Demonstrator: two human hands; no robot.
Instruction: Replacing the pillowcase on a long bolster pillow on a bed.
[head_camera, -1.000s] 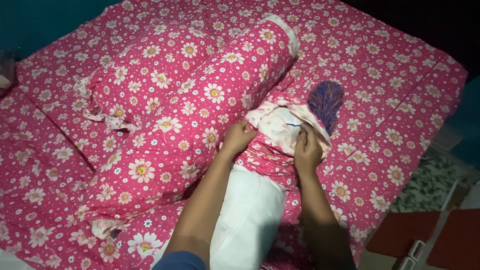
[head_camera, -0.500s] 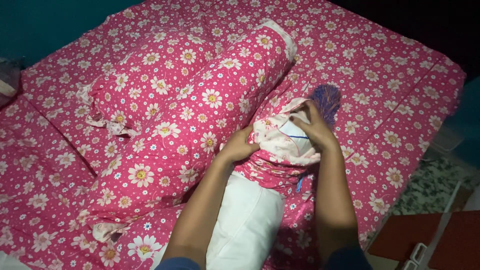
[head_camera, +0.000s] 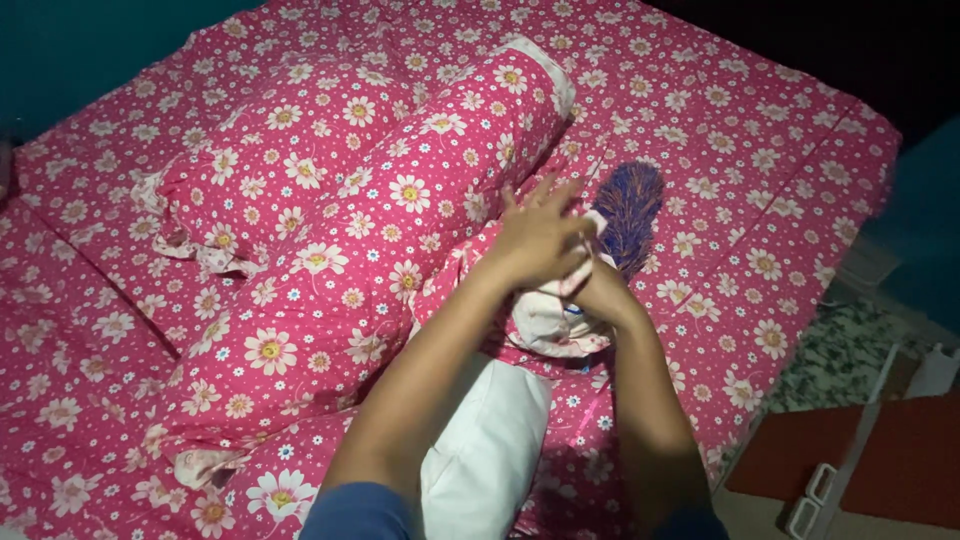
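I see the left hand (head_camera: 535, 235) w/ fingers spread, palm laid on the bunched pink floral cover (head_camera: 545, 318) at the far end of the white pillow (head_camera: 485, 440). Right hand (head_camera: 598, 292) closed, gripping that cover from the right. Pillow lies near-centre on the bed sheet (head_camera: 760, 200), just right of the long bolster (head_camera: 400, 220). Blue brush (head_camera: 630, 205) just beyond the hands.

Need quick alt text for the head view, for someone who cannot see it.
Both hands work at the bunched end of a pink floral cover on a white pillow: left hand above with fingers spread, right hand gripping the cloth. A blue brush lies beside them on the floral bedsheet.
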